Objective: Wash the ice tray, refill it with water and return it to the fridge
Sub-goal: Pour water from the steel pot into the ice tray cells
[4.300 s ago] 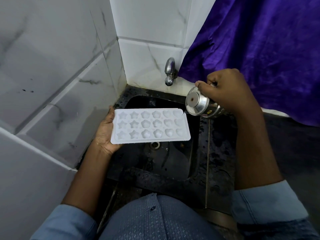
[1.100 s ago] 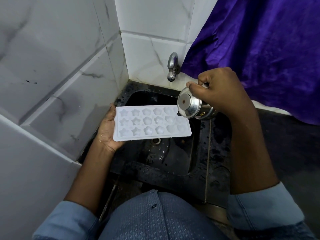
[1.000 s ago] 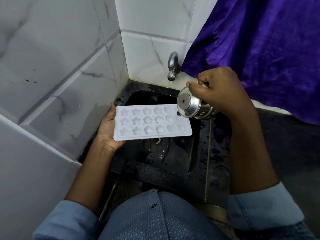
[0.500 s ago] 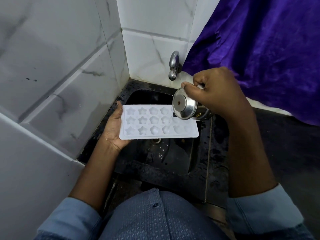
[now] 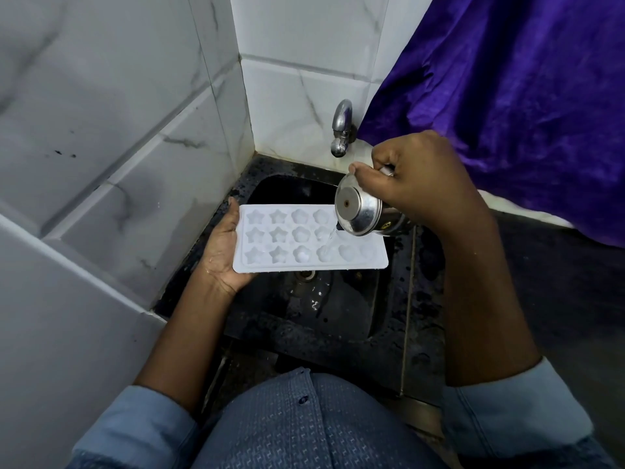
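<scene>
A white ice tray (image 5: 287, 262) with star and flower shaped cells is held level over the black sink (image 5: 338, 319). My left hand (image 5: 221, 255) supports its left end from underneath, thumb along the edge. My right hand (image 5: 417, 179) grips a small steel tumbler (image 5: 360, 213), tipped on its side above the tray's right half. A thin stream of water runs from the tumbler's rim into the middle cells. The tumbler hides a few cells at the tray's upper right.
A steel tap (image 5: 341, 132) sticks out of the white tiled wall behind the sink. A tiled wall (image 5: 118, 147) stands close on the left. Purple cloth (image 5: 507, 96) hangs at the right over the dark counter (image 5: 541, 299).
The tumbler has moved left along the tray, from its right end toward the middle cells, still pouring. The tray has shifted slightly right.
</scene>
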{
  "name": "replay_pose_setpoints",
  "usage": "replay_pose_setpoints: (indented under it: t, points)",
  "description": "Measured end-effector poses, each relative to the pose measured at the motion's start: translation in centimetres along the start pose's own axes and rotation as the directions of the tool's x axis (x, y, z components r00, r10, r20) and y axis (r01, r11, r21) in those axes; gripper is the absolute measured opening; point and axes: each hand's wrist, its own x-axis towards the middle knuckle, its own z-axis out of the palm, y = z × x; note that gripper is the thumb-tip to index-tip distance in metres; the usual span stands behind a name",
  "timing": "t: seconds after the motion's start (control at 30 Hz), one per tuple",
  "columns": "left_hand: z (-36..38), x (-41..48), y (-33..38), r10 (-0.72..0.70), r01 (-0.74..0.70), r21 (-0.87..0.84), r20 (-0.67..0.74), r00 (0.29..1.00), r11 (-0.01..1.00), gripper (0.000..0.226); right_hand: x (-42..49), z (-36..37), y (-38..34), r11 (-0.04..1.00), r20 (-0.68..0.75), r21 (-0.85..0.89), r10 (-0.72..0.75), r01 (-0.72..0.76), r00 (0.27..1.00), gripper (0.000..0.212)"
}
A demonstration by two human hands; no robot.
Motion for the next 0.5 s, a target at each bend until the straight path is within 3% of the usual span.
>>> replay_pose_setpoints:
  t: [0.5]
  points:
    - [0.12,0.56,-0.22,-0.002,0.002,0.003,0.005,1.000,1.000,0.073,0.32,-0.19,-0.11,1.000,0.030,0.000,-0.014,0.014,0.999,0.055]
